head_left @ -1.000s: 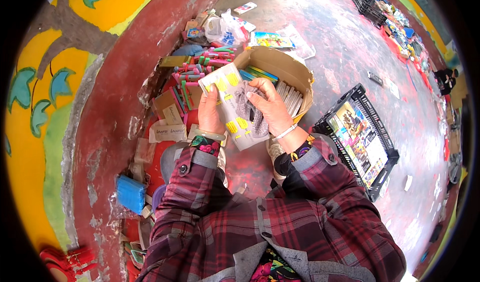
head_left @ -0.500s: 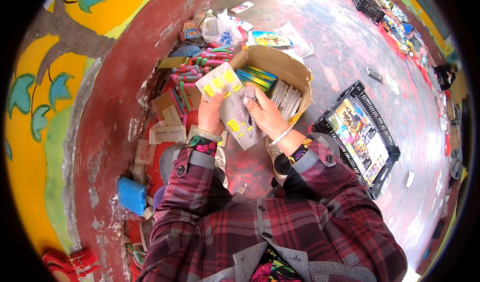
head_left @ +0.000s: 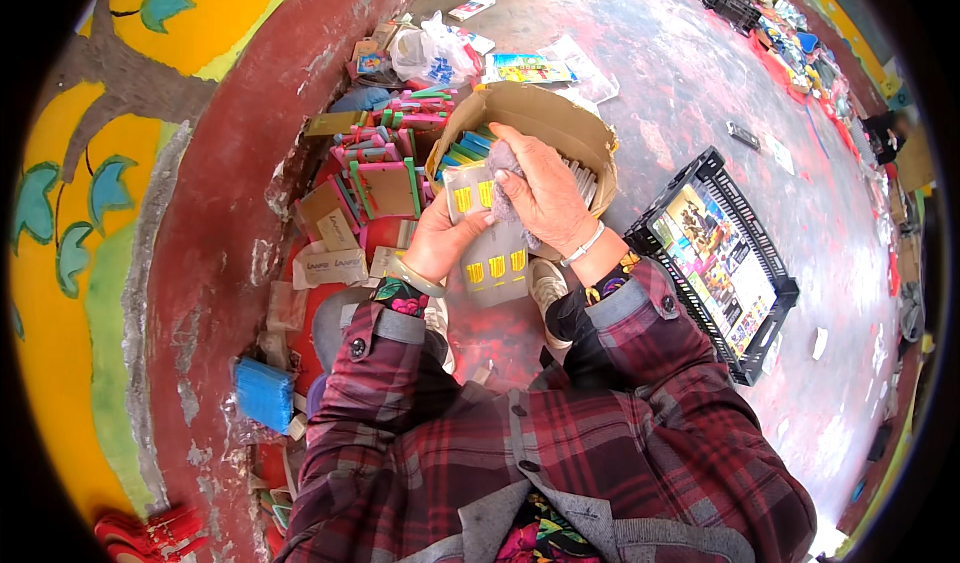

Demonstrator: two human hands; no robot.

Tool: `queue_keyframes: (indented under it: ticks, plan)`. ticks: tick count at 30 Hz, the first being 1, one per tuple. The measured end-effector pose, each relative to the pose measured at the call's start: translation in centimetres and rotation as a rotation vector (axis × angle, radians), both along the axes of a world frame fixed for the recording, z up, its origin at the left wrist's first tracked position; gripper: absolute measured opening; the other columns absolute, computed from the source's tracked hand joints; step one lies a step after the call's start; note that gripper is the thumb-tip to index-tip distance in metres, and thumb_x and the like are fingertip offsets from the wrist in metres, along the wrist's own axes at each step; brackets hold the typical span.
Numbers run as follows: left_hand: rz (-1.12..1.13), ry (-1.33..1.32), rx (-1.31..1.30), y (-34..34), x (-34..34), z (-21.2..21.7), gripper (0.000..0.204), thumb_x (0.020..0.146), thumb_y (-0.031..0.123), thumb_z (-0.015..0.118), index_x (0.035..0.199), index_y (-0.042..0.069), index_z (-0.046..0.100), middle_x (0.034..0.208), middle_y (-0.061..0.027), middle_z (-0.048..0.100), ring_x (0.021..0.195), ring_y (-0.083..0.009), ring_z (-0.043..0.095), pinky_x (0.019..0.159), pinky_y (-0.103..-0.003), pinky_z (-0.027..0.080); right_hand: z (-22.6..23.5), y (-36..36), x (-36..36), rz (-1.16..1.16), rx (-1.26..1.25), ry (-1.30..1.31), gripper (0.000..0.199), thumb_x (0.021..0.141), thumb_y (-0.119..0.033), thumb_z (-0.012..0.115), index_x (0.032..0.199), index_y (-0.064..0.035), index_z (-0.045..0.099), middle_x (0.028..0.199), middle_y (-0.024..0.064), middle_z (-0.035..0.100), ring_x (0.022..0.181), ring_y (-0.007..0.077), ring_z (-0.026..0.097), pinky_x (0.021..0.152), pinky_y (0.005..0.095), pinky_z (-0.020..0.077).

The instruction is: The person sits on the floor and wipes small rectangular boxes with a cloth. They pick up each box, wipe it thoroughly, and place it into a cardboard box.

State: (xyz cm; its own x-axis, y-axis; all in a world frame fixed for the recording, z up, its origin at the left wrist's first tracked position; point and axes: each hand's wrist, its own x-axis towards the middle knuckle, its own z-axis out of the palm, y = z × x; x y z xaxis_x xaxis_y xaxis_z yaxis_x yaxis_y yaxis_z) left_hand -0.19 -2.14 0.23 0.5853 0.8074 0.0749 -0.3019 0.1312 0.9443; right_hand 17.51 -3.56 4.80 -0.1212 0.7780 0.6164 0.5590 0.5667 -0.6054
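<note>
1. Left hand (head_left: 440,238) is mostly closed, pinching the left edge of a flat pale panel (head_left: 495,283) with yellow patches, thumb lying across its front.
2. Right hand (head_left: 548,198) is curled around a bunched purplish-grey cloth (head_left: 504,168), pressed up against the panel's upper right. Some of those fingertips are hidden, fwiw.
3. The panel itself is up in front of the body, above the person's shoes and overlapping the near side of an open cardboard box (head_left: 565,121).
4. That box has blue and yellow-green pieces in it, plus a row of pale ones.
5. Pink-and-green frames (head_left: 383,189) are piled left of the box; a black plastic crate (head_left: 752,225) sits off to the right.
</note>
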Motion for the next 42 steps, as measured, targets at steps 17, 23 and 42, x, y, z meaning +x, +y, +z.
queue_keyframes:
  ticks: [17,23,42]
  plan:
    - [0.075,0.164,0.113,-0.1,0.0,-0.1,0.035,0.087,0.004,0.061,0.121,-0.001,0.05,0.107,-0.0052,0.062,0.097,-0.013,0.057,0.085,-0.03,0.048,-0.1,0.0,-0.3,-0.042,-0.128,-0.057,0.031,0.092,-0.024,0.05,0.119,-0.0079,0.051,0.099,0.015,0.064,0.093,0.0338,0.061,0.076,0.0408,0.0483]
    - [0.213,0.001,-0.079,0.4,-0.6,0.9,0.034,0.086,0.007,0.063,0.118,0.002,0.053,0.107,-0.007,0.064,0.093,-0.0148,0.062,0.082,-0.031,0.05,-0.6,0.7,0.6,-0.292,-0.384,0.062,0.03,0.095,-0.027,0.047,0.117,-0.0072,0.052,0.097,0.0151,0.065,0.093,0.0326,0.062,0.078,0.0394,0.0489]
    - [0.565,-0.239,-0.365,2.8,-1.3,-1.0,0.04,0.098,0.033,0.043,0.122,0.002,0.052,0.116,-0.0097,0.06,0.102,-0.022,0.06,0.09,-0.036,0.046,-4.1,0.6,-2.8,0.101,-0.577,0.256,0.06,0.092,-0.029,0.057,0.138,-0.0023,0.03,0.115,0.0224,0.056,0.108,0.0292,0.056,0.091,0.0332,0.0424]
